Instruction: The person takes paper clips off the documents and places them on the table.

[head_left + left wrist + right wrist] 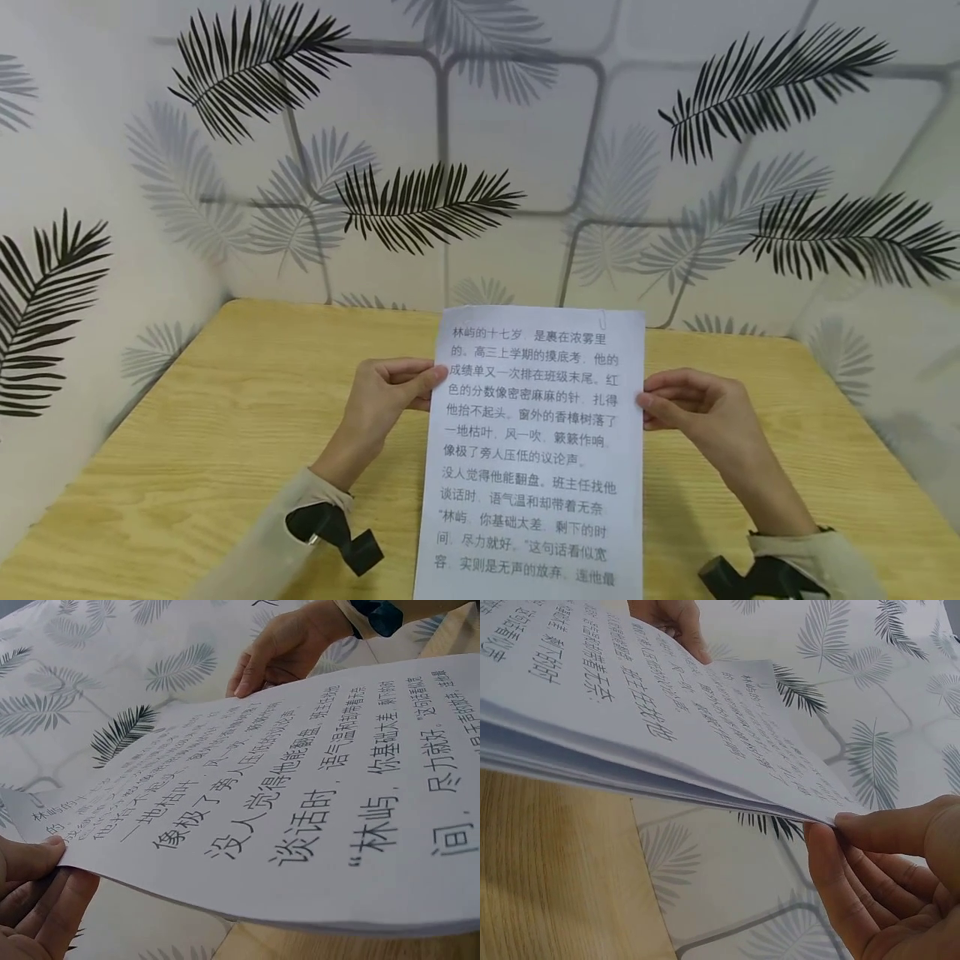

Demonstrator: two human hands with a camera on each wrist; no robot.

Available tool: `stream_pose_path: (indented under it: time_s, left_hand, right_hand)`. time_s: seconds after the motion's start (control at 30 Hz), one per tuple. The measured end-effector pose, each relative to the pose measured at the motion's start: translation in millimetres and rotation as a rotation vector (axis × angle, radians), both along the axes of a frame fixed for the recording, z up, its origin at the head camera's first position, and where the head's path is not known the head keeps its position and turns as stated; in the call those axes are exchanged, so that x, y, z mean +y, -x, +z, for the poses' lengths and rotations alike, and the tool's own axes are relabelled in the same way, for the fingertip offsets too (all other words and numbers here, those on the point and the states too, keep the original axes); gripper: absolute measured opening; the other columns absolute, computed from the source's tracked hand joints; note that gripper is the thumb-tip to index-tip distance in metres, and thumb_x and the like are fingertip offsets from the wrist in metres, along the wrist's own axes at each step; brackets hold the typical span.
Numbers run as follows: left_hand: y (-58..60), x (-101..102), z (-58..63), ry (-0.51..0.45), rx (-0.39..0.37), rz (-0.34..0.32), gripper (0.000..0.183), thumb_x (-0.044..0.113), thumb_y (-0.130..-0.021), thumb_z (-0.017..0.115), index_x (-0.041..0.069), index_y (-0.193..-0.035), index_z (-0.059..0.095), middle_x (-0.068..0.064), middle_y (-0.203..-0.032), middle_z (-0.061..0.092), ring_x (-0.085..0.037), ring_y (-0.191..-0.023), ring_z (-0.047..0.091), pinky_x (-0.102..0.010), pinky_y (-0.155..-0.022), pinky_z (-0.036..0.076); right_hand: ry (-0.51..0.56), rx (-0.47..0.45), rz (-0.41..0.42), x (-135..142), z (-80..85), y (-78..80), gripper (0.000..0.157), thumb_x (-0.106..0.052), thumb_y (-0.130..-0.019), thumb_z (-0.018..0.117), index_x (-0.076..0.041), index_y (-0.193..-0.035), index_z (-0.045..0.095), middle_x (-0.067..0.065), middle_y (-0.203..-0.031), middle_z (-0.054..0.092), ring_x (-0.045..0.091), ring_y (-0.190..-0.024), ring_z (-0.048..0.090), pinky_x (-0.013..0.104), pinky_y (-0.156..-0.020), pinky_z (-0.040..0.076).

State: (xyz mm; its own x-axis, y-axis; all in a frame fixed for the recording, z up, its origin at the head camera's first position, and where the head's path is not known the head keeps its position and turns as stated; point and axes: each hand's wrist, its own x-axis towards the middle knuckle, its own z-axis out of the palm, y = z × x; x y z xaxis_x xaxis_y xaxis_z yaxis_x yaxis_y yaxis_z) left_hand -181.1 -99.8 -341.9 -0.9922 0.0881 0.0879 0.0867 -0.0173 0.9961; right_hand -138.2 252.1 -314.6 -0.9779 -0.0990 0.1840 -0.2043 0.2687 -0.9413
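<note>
White, with black and grey feathery leaves and grey lines printed on it, the wall point(517, 133) goes along the left, the back and the right. In front of it is a yellow wooden desk point(247, 400) with a light grain. Starting from the left, a cream cloth sleeve point(262, 542) comes in from below, with a black strap point(315, 523) near its end and a small black block point(362, 552) on the strap. Out of it comes the bare left hand point(382, 400), pinching the left edge of a stack of white paper point(532, 450), thumb in front and fingers behind. The stack is held up over the desk, in the middle between the two hands. Rows of big black Chinese letters fill its front, and its bottom runs out of the head view. The right wrist view shows many sheets, with small gaps between some of them. Near the top right corner is a thin paper clip point(602, 320). Next, the bare right hand point(701, 408) pinches the right edge, thumb in front too. Last comes the other cream sleeve point(847, 567), with a black strap as well.
</note>
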Motion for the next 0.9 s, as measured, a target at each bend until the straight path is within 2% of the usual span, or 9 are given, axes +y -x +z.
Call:
stream_pose_path:
  time_s: [0.23,0.33,0.47,0.6,0.73,0.9]
  left_hand:
    - [3.5,-1.0,-0.2,-0.021,0.012,-0.019,0.025,0.005,-0.087,0.070,-0.012,-0.106,0.068,-0.009,-0.084,0.074,-0.013,-0.065,0.068,-0.027,-0.063,0.060]
    - [3.7,-0.7,-1.2,-0.034,0.005,-0.024,0.026,0.004,-0.087,0.070,-0.012,-0.107,0.068,-0.008,-0.083,0.074,-0.012,-0.064,0.068,-0.026,-0.063,0.060]
    - [3.3,-1.1,-2.3,-0.031,-0.004,-0.027,0.026,0.004,-0.087,0.070,-0.012,-0.107,0.068,-0.009,-0.084,0.074,-0.012,-0.065,0.067,-0.025,-0.063,0.060]
    - [2.3,-1.3,-3.1,-0.030,-0.017,-0.033,0.026,0.003,-0.087,0.070,-0.012,-0.107,0.067,-0.008,-0.083,0.074,-0.013,-0.066,0.068,-0.026,-0.063,0.060]
    - [0.9,-0.4,-4.6,-0.026,-0.022,-0.042,0.026,0.003,-0.087,0.070,-0.013,-0.106,0.067,-0.007,-0.082,0.074,-0.013,-0.065,0.068,-0.026,-0.062,0.060]
    - [-1.7,-0.1,-6.9,-0.022,-0.028,-0.048,0.026,0.004,-0.087,0.071,-0.012,-0.106,0.068,-0.009,-0.083,0.074,-0.014,-0.066,0.070,-0.027,-0.063,0.060]
  right_hand:
    - [0.044,0.008,0.041,0.9,-1.5,3.6,0.014,-0.002,-0.088,0.068,0.002,-0.102,0.066,-0.003,-0.084,0.072,0.014,-0.071,0.071,0.029,-0.067,0.060]
    - [0.044,0.057,0.042,2.9,1.3,5.9,0.019,-0.004,-0.091,0.066,0.003,-0.108,0.063,-0.003,-0.088,0.072,0.012,-0.077,0.071,0.029,-0.070,0.060]
    - [0.040,0.168,-0.030,3.3,9.0,12.5,0.027,-0.009,-0.093,0.063,0.005,-0.116,0.060,-0.003,-0.098,0.070,0.009,-0.087,0.070,0.023,-0.076,0.058]
    - [0.061,0.240,-0.093,-2.2,18.2,21.1,0.027,-0.009,-0.092,0.065,0.002,-0.117,0.063,-0.003,-0.103,0.070,0.008,-0.090,0.069,0.018,-0.082,0.056]
    - [-0.022,0.258,-0.119,-11.7,25.7,31.1,0.028,-0.015,-0.092,0.067,0.000,-0.116,0.066,-0.008,-0.102,0.071,0.006,-0.091,0.067,0.015,-0.084,0.053]
    - [-0.142,0.204,-0.085,-21.8,28.0,39.2,0.031,-0.022,-0.092,0.068,-0.003,-0.116,0.067,-0.014,-0.099,0.070,0.007,-0.083,0.066,0.015,-0.076,0.051]
